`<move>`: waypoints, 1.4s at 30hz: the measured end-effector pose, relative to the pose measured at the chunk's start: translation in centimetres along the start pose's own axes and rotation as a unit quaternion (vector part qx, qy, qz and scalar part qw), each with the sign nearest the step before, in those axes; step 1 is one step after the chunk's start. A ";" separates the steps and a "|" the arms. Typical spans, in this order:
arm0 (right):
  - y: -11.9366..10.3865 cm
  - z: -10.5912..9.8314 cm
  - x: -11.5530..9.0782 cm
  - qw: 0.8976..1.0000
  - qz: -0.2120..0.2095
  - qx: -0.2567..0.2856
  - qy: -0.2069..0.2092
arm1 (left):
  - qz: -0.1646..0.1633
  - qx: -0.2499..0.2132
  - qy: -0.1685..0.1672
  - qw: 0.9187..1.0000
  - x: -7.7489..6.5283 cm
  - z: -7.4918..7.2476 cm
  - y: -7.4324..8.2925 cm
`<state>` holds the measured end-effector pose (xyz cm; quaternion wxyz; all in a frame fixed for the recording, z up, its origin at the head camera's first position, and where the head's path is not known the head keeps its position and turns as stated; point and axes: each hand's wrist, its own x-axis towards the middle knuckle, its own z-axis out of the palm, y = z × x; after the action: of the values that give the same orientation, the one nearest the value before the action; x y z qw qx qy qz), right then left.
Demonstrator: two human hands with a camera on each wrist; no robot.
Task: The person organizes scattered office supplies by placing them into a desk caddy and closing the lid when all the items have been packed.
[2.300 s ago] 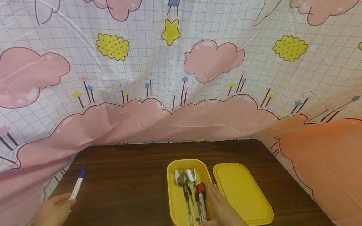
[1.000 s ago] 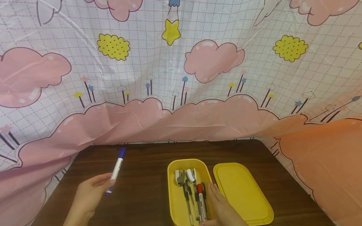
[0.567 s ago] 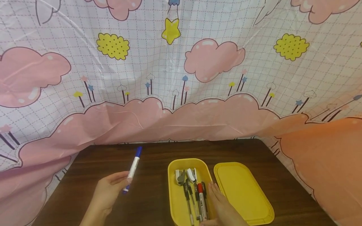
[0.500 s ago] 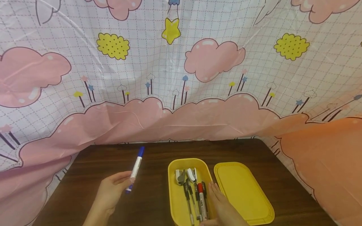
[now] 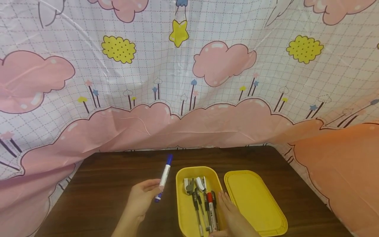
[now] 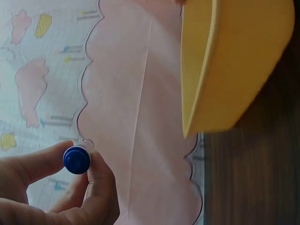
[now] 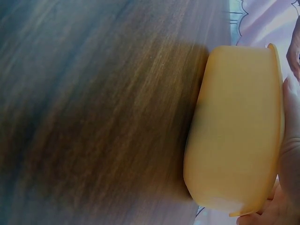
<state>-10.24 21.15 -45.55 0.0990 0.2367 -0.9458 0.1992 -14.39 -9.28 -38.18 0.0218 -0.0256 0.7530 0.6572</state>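
Observation:
My left hand [image 5: 141,197] pinches a white marker [image 5: 164,176] with a blue cap, tilted upward just left of the yellow box [image 5: 185,214]. In the left wrist view the marker's blue end [image 6: 76,160] faces the camera between thumb and fingers. Against the box's right rim rests my right hand [image 5: 235,219], its fingers extended and its thumb near the front end. In the right wrist view the box's outer wall [image 7: 234,126] shows beside that hand. Inside the box lie a red-capped marker [image 5: 211,210] and several black pens [image 5: 195,204].
Two small white-and-grey stapler-like things [image 5: 188,186] lie at the box's far end. A yellow lid [image 5: 254,200] is flat on the dark wooden table [image 5: 97,194] to the right of the box. A patterned cloth [image 5: 165,128] hangs behind the table.
My left hand has come in from the far left with the marker and moved rightward toward the box. My right hand, the box and the lid have stayed in place.

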 end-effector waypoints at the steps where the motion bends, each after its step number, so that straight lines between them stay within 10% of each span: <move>1: 0.0 0.0 0.0 1.000 0.000 0.001 0.000 | 0.002 -0.002 -0.003 1.000 0.0 0.5 0.0; 42: -0.5 -0.1 -0.2 0.999 0.030 0.015 -0.004 | -0.025 0.010 -0.052 0.998 0.1 12.8 -3.5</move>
<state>-9.80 20.84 -45.30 0.0854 0.2110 -0.9497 0.2152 -14.30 2.97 -43.40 0.0777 -0.0101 0.7567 0.6491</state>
